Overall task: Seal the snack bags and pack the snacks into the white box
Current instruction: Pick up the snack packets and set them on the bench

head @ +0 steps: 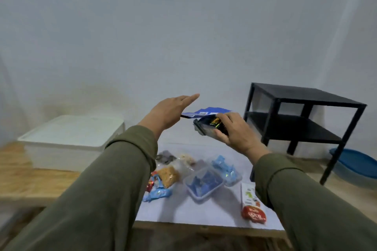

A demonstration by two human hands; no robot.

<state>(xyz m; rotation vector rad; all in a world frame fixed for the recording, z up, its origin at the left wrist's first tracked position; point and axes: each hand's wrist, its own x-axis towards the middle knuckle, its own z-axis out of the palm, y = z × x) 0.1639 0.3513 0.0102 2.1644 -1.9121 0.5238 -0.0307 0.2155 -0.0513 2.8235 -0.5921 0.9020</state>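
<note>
Early on, I judge: the white box (71,138) at nine o'clock is lidded, snacks (195,177) litter the table (204,212). Right hand (234,132) fingers grip a dark snack bag (208,126); left hand (169,112) fingers flat, empty.

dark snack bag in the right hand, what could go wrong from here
The dark snack bag is held in the air by the right hand alone; the left hand is open and off it, so it may slip or spill. The white box still has its lid on, blocking packing.
</note>
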